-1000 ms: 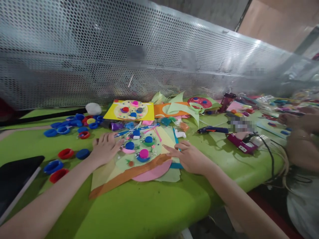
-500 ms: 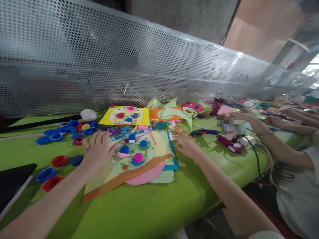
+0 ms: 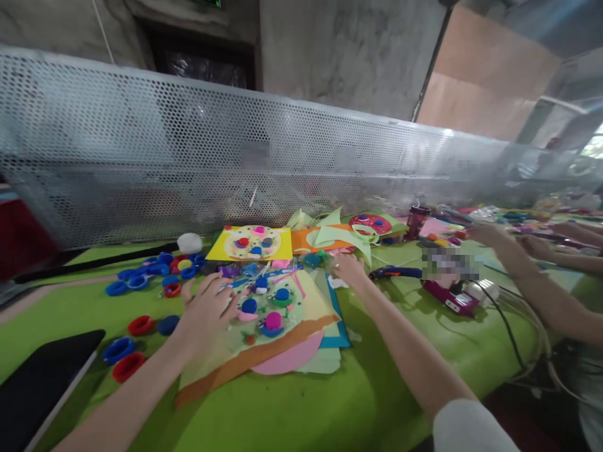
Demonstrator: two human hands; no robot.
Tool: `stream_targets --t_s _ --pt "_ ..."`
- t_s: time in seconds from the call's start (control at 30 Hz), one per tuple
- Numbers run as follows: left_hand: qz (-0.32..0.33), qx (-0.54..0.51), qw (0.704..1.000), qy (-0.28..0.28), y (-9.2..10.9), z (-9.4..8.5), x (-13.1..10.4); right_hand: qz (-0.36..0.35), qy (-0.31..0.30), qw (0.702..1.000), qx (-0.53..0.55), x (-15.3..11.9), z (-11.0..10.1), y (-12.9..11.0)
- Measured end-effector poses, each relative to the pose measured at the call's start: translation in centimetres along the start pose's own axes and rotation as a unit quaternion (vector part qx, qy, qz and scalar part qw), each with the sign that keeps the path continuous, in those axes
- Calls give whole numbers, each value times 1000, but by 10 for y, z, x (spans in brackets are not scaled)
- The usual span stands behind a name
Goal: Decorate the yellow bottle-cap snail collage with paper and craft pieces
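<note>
A decorated paper piece (image 3: 308, 301) lies on the green table, bearing blue and pink caps and a brown strip (image 3: 264, 355) along its front edge. Over its left side rests my left hand (image 3: 206, 314), fingers spread, with nothing visibly held. My right hand (image 3: 351, 269) is at the small bags and scraps beyond the paper's upper right corner; its fingertips are partly hidden and too small to read. A teal bag (image 3: 311, 260) is just left of it. Behind lies a yellow card (image 3: 219, 246) with a decorated disc.
Blue rings (image 3: 136, 281) and red rings (image 3: 128, 367) lie at the left, near a black tablet (image 3: 47, 383). To the right are a glue gun (image 3: 398, 272), a magenta power strip (image 3: 450, 300) with cables, and another person's arm (image 3: 527, 282). A perforated metal panel (image 3: 292, 144) stands behind.
The view has tilted up and shifted left. My right hand has moved forward from the paper's right edge toward the small bags; my left hand remains spread at the paper's left side.
</note>
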State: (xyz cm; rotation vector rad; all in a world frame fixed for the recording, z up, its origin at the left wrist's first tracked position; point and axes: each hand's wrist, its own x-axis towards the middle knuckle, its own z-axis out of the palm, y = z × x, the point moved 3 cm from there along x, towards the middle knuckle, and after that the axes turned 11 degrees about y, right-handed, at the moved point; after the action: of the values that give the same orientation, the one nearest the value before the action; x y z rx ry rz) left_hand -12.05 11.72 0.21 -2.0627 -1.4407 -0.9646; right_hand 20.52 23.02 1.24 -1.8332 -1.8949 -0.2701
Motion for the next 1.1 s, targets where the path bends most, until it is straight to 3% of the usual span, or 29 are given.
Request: stream_targets --t_s 0.17,0.27,0.37,0.5,0.57,0.6,0.7,0.73,0.8,0.87,0.97,1.1 --pt "-52 -72 996 -29 16 -1 -1 -65 36 991 114 -14 -23 -14" --pt "-94 -122 985 -71 38 -5 -4 -160 -8 965 209 -36 -36 -45" --pt "-123 -174 971 -108 61 -14 -6 -256 -77 919 288 -67 -44 -79" --pt "-117 -237 949 -171 83 -25 -7 -318 -148 864 361 -98 -50 -101" --pt "-132 -262 935 -201 88 -27 -7 -323 -135 860 372 -103 -53 -103" --pt "-149 -270 929 -205 88 -28 -7 -326 -101 865 369 -104 -56 -103" --pt "-203 -285 920 -179 88 -30 -6 -334 44 873 352 -105 -66 -104" --pt "-214 -287 919 -163 89 -30 -6 -330 65 874 350 -106 -69 -105" --pt "-213 -294 922 -137 92 -32 -6 -311 44 881 352 -109 -70 -109" --pt "-183 -295 930 -117 96 -34 -7 -287 -31 885 366 -113 -67 -112" --pt "-120 -288 946 -87 103 -38 -9 -270 -120 865 405 -117 -61 -115" --pt "-54 -285 955 -70 107 -41 -11 -276 -114 855 424 -119 -58 -117"
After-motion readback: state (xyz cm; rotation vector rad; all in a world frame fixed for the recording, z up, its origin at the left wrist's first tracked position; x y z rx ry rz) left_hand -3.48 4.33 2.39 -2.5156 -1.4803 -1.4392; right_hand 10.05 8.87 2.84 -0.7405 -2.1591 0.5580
